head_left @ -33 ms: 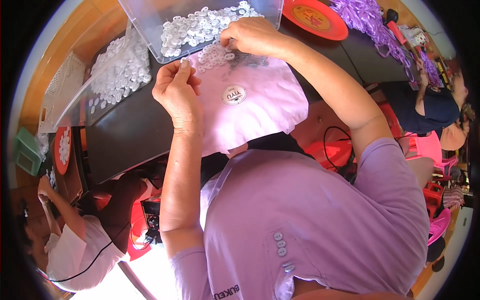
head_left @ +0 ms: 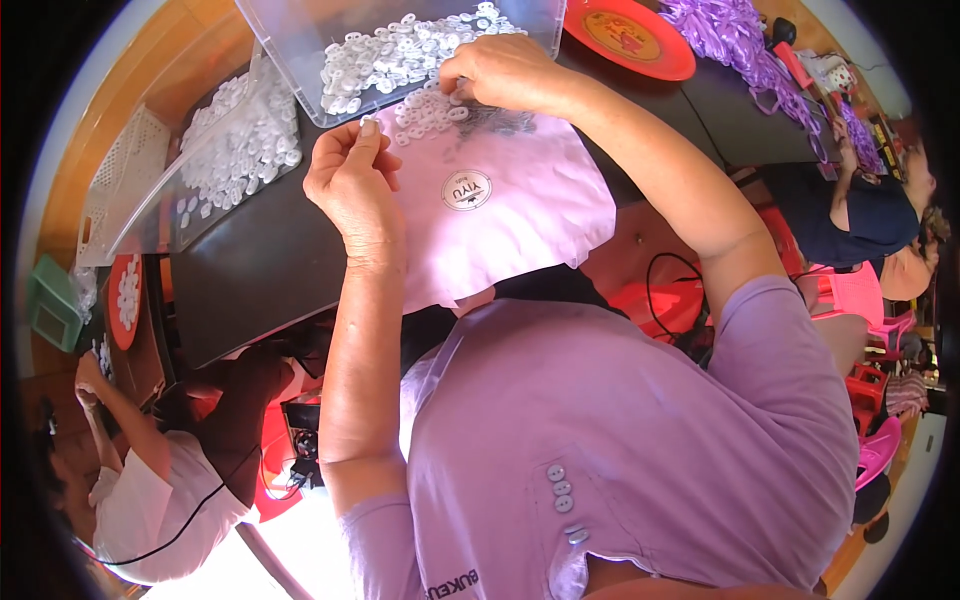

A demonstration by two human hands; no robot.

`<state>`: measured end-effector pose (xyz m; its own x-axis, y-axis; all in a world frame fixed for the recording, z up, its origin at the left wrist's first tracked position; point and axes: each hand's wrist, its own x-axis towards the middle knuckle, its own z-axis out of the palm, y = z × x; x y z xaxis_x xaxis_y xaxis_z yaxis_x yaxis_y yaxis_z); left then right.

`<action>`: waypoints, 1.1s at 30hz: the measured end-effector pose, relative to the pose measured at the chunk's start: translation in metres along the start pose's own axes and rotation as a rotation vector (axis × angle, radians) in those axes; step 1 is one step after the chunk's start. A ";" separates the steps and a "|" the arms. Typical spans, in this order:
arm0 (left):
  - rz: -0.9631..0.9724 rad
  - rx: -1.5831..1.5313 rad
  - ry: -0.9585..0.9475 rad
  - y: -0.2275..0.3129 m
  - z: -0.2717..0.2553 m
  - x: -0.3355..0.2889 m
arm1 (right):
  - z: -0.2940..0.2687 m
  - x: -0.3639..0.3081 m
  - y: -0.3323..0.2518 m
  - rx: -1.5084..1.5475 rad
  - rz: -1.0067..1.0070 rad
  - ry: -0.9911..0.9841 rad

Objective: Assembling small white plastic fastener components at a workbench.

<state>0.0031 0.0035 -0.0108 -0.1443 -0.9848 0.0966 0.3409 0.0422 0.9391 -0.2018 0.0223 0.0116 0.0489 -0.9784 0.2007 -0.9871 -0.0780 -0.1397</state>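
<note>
A pink cloth [head_left: 530, 190] with a round white label covers my lap and reaches up to the table. On its upper part lies a small heap of white oval plastic pieces [head_left: 428, 110], beside a dark patch. My left hand [head_left: 350, 175] is closed at the left edge of the cloth, thumb and forefinger pinched on a small white plastic piece [head_left: 369, 121]. Bent down at the right of the heap, my right hand [head_left: 505, 75] has its fingers curled together at the pieces. What its fingertips hold, if anything, is hidden.
A clear plastic bin [head_left: 310, 100] of white pieces stands just beyond the cloth. Another heap of white pieces [head_left: 240, 140] lies left on the dark table [head_left: 250, 265]. A red plate [head_left: 640, 45] and purple ribbons [head_left: 730, 50] are far right. People sit at both sides.
</note>
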 end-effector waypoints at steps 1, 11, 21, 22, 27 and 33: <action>-0.002 -0.001 0.003 0.000 0.001 -0.001 | 0.001 0.000 0.002 0.005 -0.022 0.007; 0.008 -0.084 -0.020 -0.001 -0.003 0.002 | -0.004 -0.001 -0.001 -0.033 -0.102 0.039; 0.010 -0.185 0.143 0.000 -0.007 0.006 | 0.027 -0.020 -0.055 -0.104 -0.487 0.278; 0.011 -0.197 0.138 0.000 -0.008 0.006 | 0.024 -0.023 -0.052 -0.074 -0.482 0.244; 0.013 -0.197 0.138 0.002 -0.008 0.004 | 0.008 -0.026 -0.038 -0.082 -0.389 0.343; 0.022 -0.185 0.134 0.000 -0.008 0.006 | 0.004 -0.030 -0.058 -0.062 -0.245 0.243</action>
<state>0.0097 -0.0039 -0.0128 -0.0147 -0.9981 0.0598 0.5086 0.0440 0.8599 -0.1453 0.0550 0.0101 0.2551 -0.8576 0.4467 -0.9583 -0.2856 -0.0010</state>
